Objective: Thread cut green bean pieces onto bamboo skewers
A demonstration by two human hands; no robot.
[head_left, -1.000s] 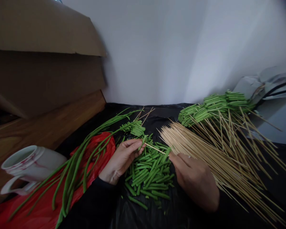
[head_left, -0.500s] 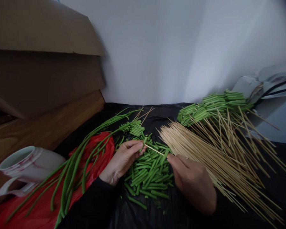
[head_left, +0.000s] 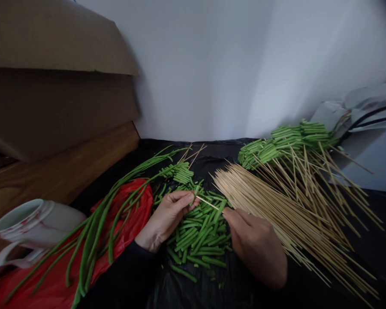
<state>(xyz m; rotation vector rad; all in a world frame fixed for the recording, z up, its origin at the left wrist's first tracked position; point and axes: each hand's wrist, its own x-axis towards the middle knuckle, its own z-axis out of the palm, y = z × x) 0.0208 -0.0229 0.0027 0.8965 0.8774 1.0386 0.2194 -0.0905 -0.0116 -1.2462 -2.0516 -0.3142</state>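
Between thumb and fingers, my left hand (head_left: pixel 170 216) pinches a short piece of green bean (head_left: pixel 196 190). My right hand (head_left: pixel 257 244) is closed on a thin wooden skewer (head_left: pixel 209 203), whose far end meets the bean piece at my left fingertips. Whether the tip has gone through the bean I cannot tell. Below both hands lies a heap of cut green bean pieces (head_left: pixel 193 240) on black plastic sheeting (head_left: pixel 209 294). Just beyond the heap are a few skewers threaded with bean pieces (head_left: pixel 182 172).
Loose skewers (head_left: pixel 276 210) fan out to the right, with a stack of threaded bean skewers (head_left: pixel 286 141) behind them. Long uncut beans (head_left: pixel 96 227) lie across a red plastic bag (head_left: pixel 128 231) at left. A white pitcher (head_left: pixel 51 223) and a cardboard box (head_left: pixel 61 94) stand farther left.
The whole view has shifted slightly. Both hands keep nearly the same pose, with the skewer still against the bean piece.
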